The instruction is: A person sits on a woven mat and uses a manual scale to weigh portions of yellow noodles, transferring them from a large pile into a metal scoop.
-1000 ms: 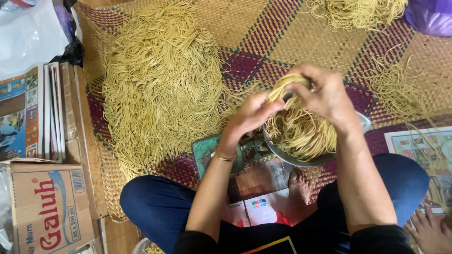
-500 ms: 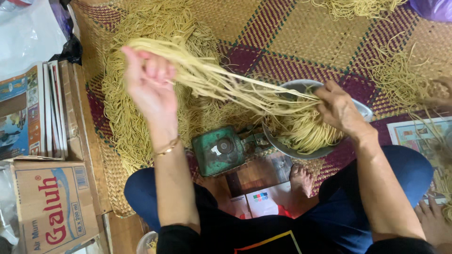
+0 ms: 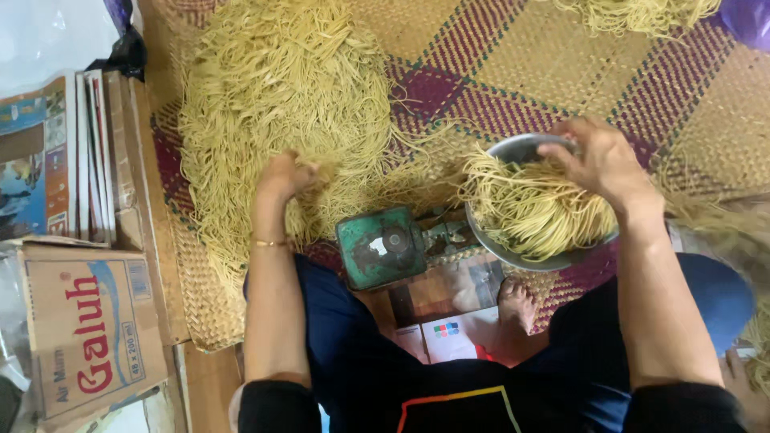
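Head view, looking down at a person seated on a woven mat (image 3: 513,72). The left hand (image 3: 286,176) rests on the near edge of a big heap of yellow noodles (image 3: 277,96), its fingers (image 3: 309,170) curled together into the strands; whether they pinch any cannot be told. The right hand (image 3: 601,160) hovers over a metal bowl (image 3: 513,148) full of more noodles (image 3: 533,212), its fingers bent and loosely spread, tips touching the strands just under them. Between the two hands, a little nearer the body, stands a green metal machine (image 3: 381,247), touching the bowl's side. A bare foot (image 3: 517,301) lies just beyond the bowl toward the body. Well to the outside of the left fingers sit a cardboard box (image 3: 88,329) and stacked booklets (image 3: 80,152).
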